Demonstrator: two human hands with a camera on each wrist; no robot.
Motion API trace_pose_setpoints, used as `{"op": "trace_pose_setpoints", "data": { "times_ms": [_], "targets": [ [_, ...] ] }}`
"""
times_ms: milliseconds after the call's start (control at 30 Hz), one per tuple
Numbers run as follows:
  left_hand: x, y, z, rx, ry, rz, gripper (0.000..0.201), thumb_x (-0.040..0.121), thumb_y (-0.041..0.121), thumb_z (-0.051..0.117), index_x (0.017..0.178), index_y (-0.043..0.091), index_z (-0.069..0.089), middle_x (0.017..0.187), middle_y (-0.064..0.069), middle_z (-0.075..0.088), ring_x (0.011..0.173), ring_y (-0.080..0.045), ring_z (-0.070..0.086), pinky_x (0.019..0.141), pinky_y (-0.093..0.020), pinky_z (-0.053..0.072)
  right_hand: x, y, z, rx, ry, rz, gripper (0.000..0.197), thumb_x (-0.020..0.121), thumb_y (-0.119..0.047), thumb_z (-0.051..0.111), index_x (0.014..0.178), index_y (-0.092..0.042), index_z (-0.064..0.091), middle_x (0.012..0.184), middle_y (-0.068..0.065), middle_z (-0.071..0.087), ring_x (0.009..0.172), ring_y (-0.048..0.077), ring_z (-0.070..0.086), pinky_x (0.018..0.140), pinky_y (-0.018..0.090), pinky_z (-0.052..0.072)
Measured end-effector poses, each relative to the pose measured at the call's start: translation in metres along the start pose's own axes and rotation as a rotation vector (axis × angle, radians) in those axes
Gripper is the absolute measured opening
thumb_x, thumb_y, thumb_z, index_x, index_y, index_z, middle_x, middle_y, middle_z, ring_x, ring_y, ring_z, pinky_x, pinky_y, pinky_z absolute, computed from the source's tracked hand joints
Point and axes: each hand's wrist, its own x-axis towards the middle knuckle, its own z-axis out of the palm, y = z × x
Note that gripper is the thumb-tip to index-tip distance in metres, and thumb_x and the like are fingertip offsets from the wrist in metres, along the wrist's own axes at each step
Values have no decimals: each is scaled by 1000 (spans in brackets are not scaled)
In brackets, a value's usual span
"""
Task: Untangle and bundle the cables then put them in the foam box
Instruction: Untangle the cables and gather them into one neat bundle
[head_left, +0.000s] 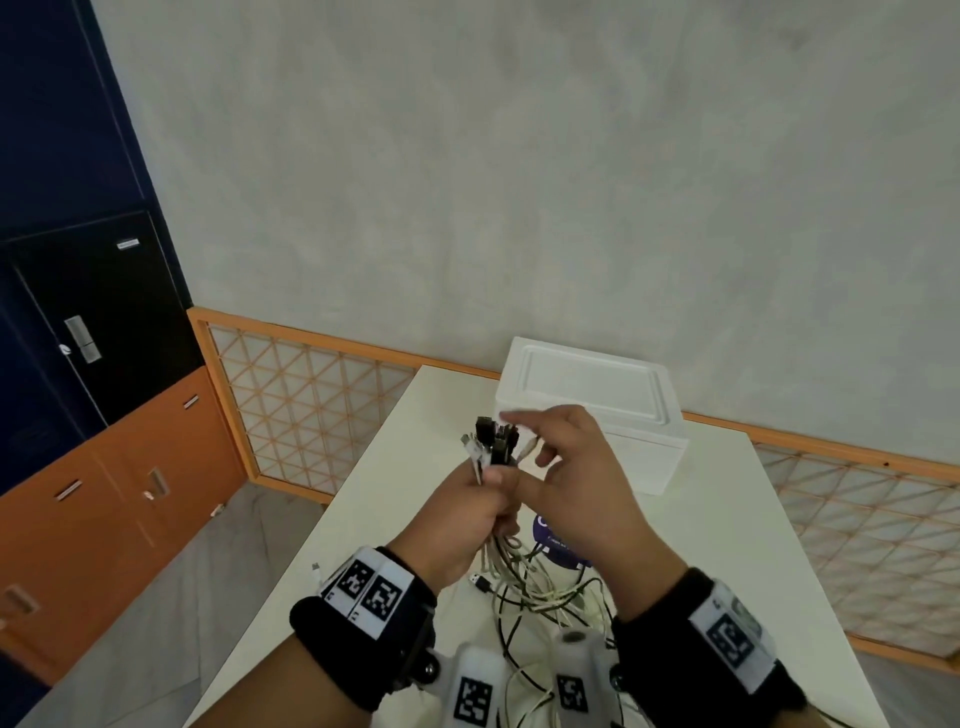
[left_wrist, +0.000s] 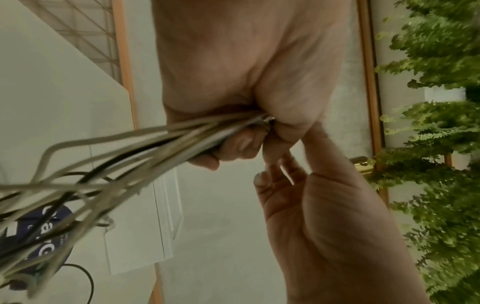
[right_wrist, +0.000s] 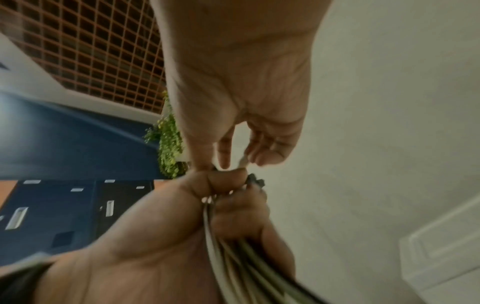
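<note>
In the left wrist view only, cables (left_wrist: 109, 164) fist-gripped by left hand (left_wrist: 233, 82); right hand (left_wrist: 324, 226) loosely spread.

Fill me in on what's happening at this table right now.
A person is sorting cables. The left hand grips a bunch of cables upright, plug ends gathered on top, while the rest trails in a tangle on the white table. The right hand hovers at the plug ends, fingers loosely spread, its thumb against the left fist. The foam box stands behind with its lid on; no cables are inside yet.
</note>
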Motion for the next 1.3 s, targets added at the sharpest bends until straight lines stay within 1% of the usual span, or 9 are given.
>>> {"op": "trace_pose_setpoints", "data": {
  "times_ms": [167,300,400,567,667,800,967,1133,1300],
  "targets": [
    [-2,0,-4,-249,-138,-104,13,74,9,45,81,10,56,64,-3,42,53,-14,36,64,-31,38,4,8,7,119,144,48,29,73,-20,80,90,-40,67,94,-13,55,76,2,56,66,17,47],
    [-4,-1,-11,-229,-241,-79,14,86,18,55,80,15,68,64,-5,51,51,-14,44,63,-30,46,4,5,-4,121,-34,-49,63,82,-20,73,126,-52,42,126,-22,47,106,-4,51,85,12,45],
    [-5,1,-11,-128,-285,-60,17,87,18,60,74,16,71,65,-7,62,54,-17,56,61,-29,49,11,-2,-10,57,-207,-204,53,88,-22,66,132,-42,45,139,-23,44,128,-7,40,103,11,33],
    [-6,2,-9,-94,-323,10,11,86,9,63,83,10,74,75,-11,70,63,-20,68,61,-27,56,12,-14,-5,145,-137,-71,21,91,-21,62,109,-27,71,100,-16,70,85,-10,64,70,6,46],
    [-6,1,-9,-108,-333,30,13,87,7,61,87,9,73,77,-13,70,64,-21,68,60,-27,55,14,-13,-3,162,-105,-45,24,93,-25,59,115,-31,66,95,-11,73,89,-2,67,78,16,52],
    [-5,1,-11,-98,-342,-4,13,84,12,56,89,6,66,69,-12,68,55,-21,63,56,-28,53,18,-11,-2,213,-149,2,13,91,-25,61,92,-19,73,88,-3,74,85,12,69,78,31,54],
    [-3,0,-14,-160,-355,-64,17,86,20,52,93,6,59,59,-8,54,48,-16,48,60,-33,50,16,-9,-3,308,-261,74,21,91,-31,57,101,-21,74,94,-1,74,86,13,70,63,17,55],
    [2,5,-24,-306,-458,-184,23,77,12,53,98,5,56,59,-10,47,48,-18,44,62,-35,49,17,-1,-8,354,-413,4,36,89,-11,62,125,-19,61,120,-4,67,115,8,60,99,25,46],
    [2,10,-23,-277,-558,-227,27,64,7,48,85,12,65,61,-9,45,48,-18,42,65,-36,50,24,-7,-9,234,-340,-43,25,83,-11,71,104,-25,72,96,-10,71,93,9,66,84,25,52]
  ]
}}
